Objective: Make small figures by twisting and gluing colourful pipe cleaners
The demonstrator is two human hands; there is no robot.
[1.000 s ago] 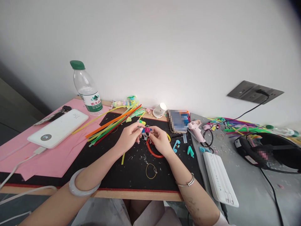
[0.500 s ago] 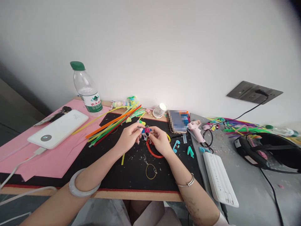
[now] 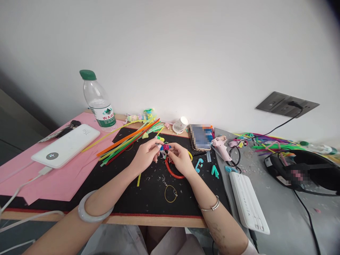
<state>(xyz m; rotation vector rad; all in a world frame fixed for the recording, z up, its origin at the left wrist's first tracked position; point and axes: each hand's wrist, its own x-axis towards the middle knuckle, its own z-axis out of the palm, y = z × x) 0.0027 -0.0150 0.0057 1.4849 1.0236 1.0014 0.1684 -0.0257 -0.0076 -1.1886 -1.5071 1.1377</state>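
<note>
Between the fingertips of both hands is a small pipe-cleaner figure (image 3: 166, 147) with blue, magenta, white and black parts. My left hand (image 3: 147, 153) pinches its left side, and my right hand (image 3: 180, 157) grips it from the right, so much of it is covered. A red pipe cleaner (image 3: 174, 174) curves on the black mat (image 3: 127, 198) below and partly behind my right hand. Some yellow fuzzy loop (image 3: 190, 155) shows past the right knuckles. Under my left hand lies a short yellow pipe-cleaner piece (image 3: 139, 180). A rubber band (image 3: 170, 193) rests nearer the table edge.
A bundle of coloured pipe cleaners (image 3: 130, 140) lies left of my hands, near a water bottle (image 3: 102, 109) and white power bank (image 3: 66, 146). Rightward are a paper cup (image 3: 181, 124), phone (image 3: 199, 137), pink glue gun (image 3: 221, 148), teal pieces (image 3: 214, 171), white power strip (image 3: 249, 202) and black headset (image 3: 287, 168).
</note>
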